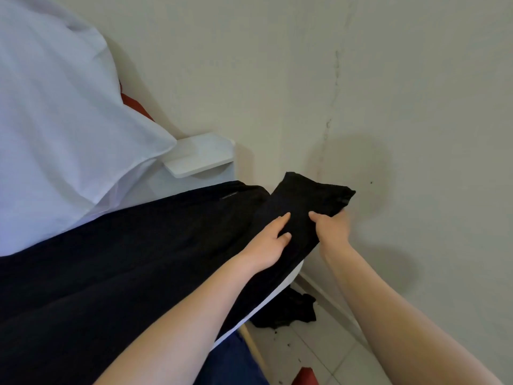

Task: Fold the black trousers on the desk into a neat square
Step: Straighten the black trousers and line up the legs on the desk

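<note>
Left hand (268,243) presses flat, fingers together, on the black trousers (133,259); right hand (331,226) pinches the raised end past the bench (280,290) edge. Risk — a loosened pinch drops that end floorward, undoing the fold.

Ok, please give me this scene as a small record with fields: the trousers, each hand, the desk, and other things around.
trousers: black trousers spread across the desk, far end lifted off the surface
left hand: left hand flat on the cloth, near the lifted end
right hand: right hand gripping the lifted end
desk: white desk, edge showing beside the wall
other cloth: white fabric at upper left; dark cloth on the floor
fold state: not yet a square
</note>
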The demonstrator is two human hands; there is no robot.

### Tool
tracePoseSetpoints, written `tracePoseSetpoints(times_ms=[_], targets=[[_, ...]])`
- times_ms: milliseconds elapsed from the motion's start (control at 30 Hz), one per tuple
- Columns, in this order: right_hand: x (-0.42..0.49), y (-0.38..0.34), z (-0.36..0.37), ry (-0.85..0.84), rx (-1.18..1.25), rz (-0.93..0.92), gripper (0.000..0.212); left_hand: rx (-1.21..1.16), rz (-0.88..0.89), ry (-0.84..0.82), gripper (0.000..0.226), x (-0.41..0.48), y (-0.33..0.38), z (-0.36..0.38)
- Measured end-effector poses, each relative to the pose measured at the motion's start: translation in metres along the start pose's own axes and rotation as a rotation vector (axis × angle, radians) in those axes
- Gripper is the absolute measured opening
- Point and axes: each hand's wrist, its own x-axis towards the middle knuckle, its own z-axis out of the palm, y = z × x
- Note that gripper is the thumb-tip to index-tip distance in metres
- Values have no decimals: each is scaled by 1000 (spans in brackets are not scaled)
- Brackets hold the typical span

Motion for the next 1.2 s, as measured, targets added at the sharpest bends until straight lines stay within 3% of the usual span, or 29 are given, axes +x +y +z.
tracePoseSetpoints(times_ms=[267, 367, 467, 533, 633, 767, 900, 1033, 1200], targets=[[10, 21, -14, 38, -322, -64, 60, 369, -119, -39, 52, 10, -2, 17], [11, 24, -20, 44, -347, -88, 86, 449, -110, -80, 53, 8, -8, 22], [8, 23, -23, 64, -596, -174, 104, 550, -82, -130, 53, 6, -15, 23], [6, 19, -19, 59, -876, -282, 101, 520, -47, -87, 49, 4, -18, 19], [6, 12, -4, -57, -1160, -447, 91, 418, 26, 147, 41, 1, -19, 8], [4, 10, 28, -334, -1039, -593, 62, 485, 21, 330, 36, -1, -25, -19], [1, 23, 56, -543, -969, -533, 50, 535, -57, 392, 37, -3, -36, -46], [8, 31, 79, -608, -1039, -487, 42, 524, -145, 411, 36, -1, -45, -69], [20, 29, 99, -546, -1090, -493, 37, 533, -174, 381, 35, 6, -48, -88]])
